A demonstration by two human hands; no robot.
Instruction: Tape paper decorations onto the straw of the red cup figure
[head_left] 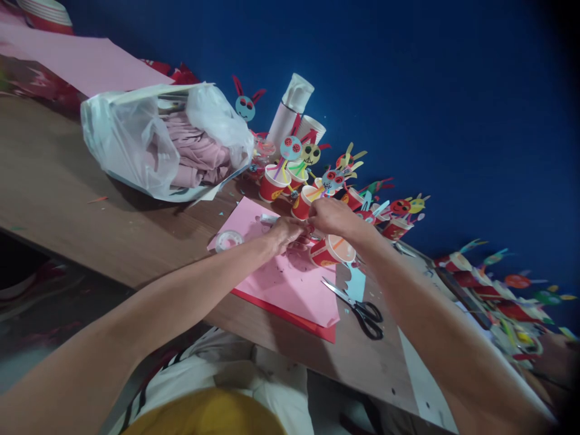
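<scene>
My left hand (286, 232) and my right hand (333, 216) meet over a pink paper sheet (281, 278) on the wooden table (90, 205). Both have their fingers pinched together around something small that I cannot make out. A red paper cup (330, 251) lies on its side just under my right hand. A roll of clear tape (229, 240) sits to the left of my left hand. Black-handled scissors (357, 307) lie on the table to the right of the pink sheet.
A row of red cups with paper character faces (317, 175) stands behind my hands against the blue wall. A white plastic bag of pink material (167, 142) lies at the left. More pink paper (77, 60) is at far left. More paper figures (507, 290) are at right.
</scene>
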